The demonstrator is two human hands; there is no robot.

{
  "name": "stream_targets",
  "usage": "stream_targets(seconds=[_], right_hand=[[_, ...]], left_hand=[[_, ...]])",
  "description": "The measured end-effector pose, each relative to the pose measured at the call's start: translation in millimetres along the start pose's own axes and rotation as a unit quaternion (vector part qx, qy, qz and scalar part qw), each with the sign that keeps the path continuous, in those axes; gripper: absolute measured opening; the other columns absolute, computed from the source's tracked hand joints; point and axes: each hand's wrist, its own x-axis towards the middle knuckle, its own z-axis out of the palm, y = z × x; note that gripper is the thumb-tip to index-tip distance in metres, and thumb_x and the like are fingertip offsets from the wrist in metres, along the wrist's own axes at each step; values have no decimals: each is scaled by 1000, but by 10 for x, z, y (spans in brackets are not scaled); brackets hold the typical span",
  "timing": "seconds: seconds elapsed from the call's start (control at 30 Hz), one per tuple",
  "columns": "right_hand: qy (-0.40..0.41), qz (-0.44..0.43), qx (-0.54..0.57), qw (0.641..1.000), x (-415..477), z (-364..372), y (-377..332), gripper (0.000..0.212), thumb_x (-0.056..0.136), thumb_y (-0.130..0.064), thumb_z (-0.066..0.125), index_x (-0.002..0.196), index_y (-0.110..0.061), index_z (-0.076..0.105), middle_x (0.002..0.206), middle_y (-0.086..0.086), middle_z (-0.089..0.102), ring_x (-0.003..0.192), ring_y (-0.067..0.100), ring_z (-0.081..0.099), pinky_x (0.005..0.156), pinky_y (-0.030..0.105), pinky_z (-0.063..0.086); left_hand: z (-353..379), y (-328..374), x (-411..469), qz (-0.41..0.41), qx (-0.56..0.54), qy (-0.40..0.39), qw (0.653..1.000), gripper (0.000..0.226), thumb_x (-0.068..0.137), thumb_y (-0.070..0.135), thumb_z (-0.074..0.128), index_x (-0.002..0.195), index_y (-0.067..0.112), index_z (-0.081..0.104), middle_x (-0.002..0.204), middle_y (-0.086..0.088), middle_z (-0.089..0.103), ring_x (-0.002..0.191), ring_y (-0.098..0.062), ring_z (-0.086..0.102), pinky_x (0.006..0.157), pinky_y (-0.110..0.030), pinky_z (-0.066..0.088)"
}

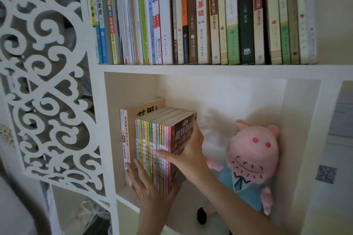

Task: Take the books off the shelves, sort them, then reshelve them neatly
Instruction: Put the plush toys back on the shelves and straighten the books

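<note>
Head view: reshelving looks nearly finished. The small books (158,150) stand upright at the left of the lower cubby (133,89). The left hand (150,191) presses straight, spread fingers on their spines, and the right hand (191,152) lies flat on the end cover. The upper row (191,15) is packed; a plush pig (254,150) leans at the right

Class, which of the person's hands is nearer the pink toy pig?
Right. The right hand presses the end cover of the books, just left of the pig; the left hand lies farther left on their spines.
</note>
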Motion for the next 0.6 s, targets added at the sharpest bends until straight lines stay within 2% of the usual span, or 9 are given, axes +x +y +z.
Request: stream_targets(seconds=[0.1, 0.2, 0.23, 0.27, 0.33, 0.4, 0.47, 0.57, 0.6], right_hand=[[-1, 33, 14, 999, -13, 3, 19, 132, 55, -49, 88, 151, -26, 1, 152, -3, 11, 143, 15, 15, 119, 46, 21], [-4, 48, 32, 998, -23, 3, 28, 129, 57, -44, 89, 151, -25, 3, 151, -2, 14, 142, 16, 21, 118, 45, 23], [-2, 45, 29, 999, -22, 6, 32, 128, 58, -44, 89, 151, -25, 4, 151, -2, 14, 141, 16, 22, 118, 45, 23], [-1, 37, 25, 999, -22, 9, 35, 125, 60, -43, 88, 151, -25, 4, 151, -3, 16, 141, 16, 24, 118, 44, 23], [-1, 19, 11, 1000, -21, 15, 20, 119, 65, -44, 85, 152, -25, 6, 154, -4, 18, 142, 14, 24, 118, 42, 23], [-4, 11, -4, 1000, 0, 17, 17, 112, 70, -42, 82, 153, -24, 9, 156, -5, 20, 143, 13, 23, 118, 41, 23], [-4, 12, -12, 1000, 38, 6, 26, 105, 73, -36, 81, 152, -24, 14, 154, -3, 25, 141, 13, 27, 117, 40, 26], [-20, 13, -21, 999, 78, -19, 19, 103, 73, -32, 82, 152, -25, 16, 153, -4, 30, 140, 13, 30, 116, 40, 29], [-23, 14, -23, 999, 87, -21, 21, 103, 73, -32, 82, 152, -25, 17, 152, -4, 32, 139, 13, 32, 115, 42, 30]], left_hand=[[24, 5, -11, 5, -18, 12, 1000, 112, 72, 81, 43, 148, 5, 14, 144, -38, 25, 137, -44, 22, 105, -54, 23], [5, 46, -49, 16, -53, 20, 998, 107, 76, 77, 44, 150, 7, 12, 146, -36, 22, 143, -32, 15, 113, -37, 19], [0, 48, -66, 26, -58, 19, 998, 105, 78, 75, 44, 150, 7, 11, 147, -35, 21, 144, -30, 15, 113, -35, 19], [-2, 50, -88, 35, -58, 16, 998, 102, 80, 73, 44, 150, 7, 12, 149, -34, 19, 144, -32, 14, 113, -37, 22], [0, 54, -151, 49, -53, -15, 997, 97, 83, 71, 42, 150, 8, 10, 155, -27, 8, 144, -36, 12, 108, -50, 27], [0, 55, -215, 58, -52, -58, 995, 95, 84, 68, 44, 152, 18, 2, 158, -20, -1, 146, -31, 4, 103, -59, 22], [10, 74, -269, 39, -65, -92, 993, 98, 78, 60, 51, 150, 34, -8, 156, -24, 0, 146, -27, -5, 103, -57, 18], [44, 176, -319, -9, -84, -129, 988, 103, 66, 53, 49, 141, 51, -21, 152, -23, -6, 138, -41, -7, 104, -58, 23], [57, 223, -330, -24, -89, -134, 987, 103, 62, 54, 46, 136, 54, -25, 150, -20, -10, 136, -41, -8, 105, -59, 24]])
